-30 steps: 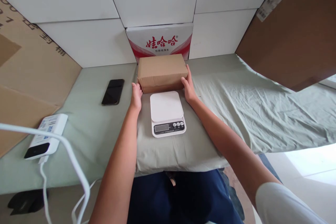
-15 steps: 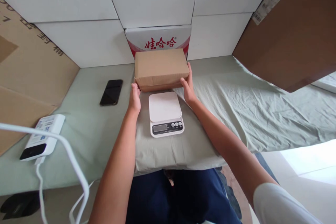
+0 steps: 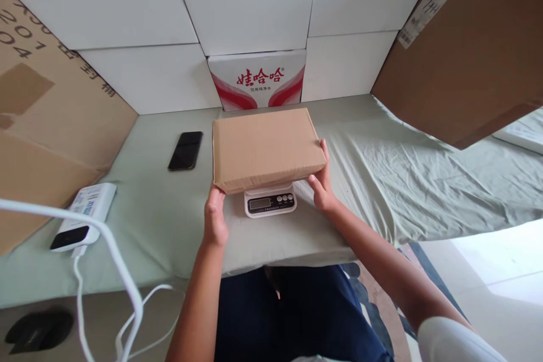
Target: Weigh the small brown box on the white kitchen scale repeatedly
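Note:
Between my two hands is a brown cardboard box, closed on top. My left hand grips its near left corner, the fingers partly hidden beneath and behind it. At the right end, my right hand holds the near corner, with the thumb in front and a finger along the side. Directly below the box sits a white kitchen scale; its display and buttons show, while the box covers nearly all of its weighing plate. Whether the box touches the plate I cannot tell.
A black phone lies left of the box. Farther left is a white power bank with a white cable looping through the foreground. Large cartons flank both sides, one brown at right. A red-and-white carton stands behind.
Both hands have brought the cardboard box toward me, from behind the scale to over its plate. The red-and-white carton's front shows more now. The view has shifted slightly.

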A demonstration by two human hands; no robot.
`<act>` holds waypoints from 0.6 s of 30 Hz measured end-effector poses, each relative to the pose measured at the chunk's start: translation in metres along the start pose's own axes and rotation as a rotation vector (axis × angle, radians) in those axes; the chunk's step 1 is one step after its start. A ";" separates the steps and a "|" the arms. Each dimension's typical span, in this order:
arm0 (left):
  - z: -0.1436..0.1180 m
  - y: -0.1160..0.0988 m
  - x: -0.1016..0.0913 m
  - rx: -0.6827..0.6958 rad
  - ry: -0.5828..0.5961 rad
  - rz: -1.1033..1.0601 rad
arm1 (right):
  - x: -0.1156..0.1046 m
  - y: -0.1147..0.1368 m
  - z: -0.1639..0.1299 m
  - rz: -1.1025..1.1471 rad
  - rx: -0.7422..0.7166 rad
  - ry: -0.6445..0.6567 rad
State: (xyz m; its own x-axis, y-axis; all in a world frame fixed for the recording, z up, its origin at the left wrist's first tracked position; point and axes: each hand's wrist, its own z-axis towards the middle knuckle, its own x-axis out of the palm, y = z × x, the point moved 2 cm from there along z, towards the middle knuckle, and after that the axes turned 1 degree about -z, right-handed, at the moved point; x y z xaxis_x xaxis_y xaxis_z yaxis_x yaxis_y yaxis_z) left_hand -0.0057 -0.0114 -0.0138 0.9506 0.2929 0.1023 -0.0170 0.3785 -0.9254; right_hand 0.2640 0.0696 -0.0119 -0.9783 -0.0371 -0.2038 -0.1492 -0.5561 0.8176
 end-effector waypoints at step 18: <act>0.007 0.004 0.001 -0.072 0.012 -0.005 | 0.004 0.005 0.003 -0.050 0.026 -0.033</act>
State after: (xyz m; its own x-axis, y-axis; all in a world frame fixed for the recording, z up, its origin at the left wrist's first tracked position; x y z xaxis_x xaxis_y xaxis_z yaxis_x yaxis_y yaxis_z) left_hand -0.0073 -0.0031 -0.0150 0.9542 0.2808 0.1029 0.0094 0.3158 -0.9488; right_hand 0.2587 0.0694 -0.0071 -0.9737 0.0174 -0.2272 -0.2011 -0.5351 0.8205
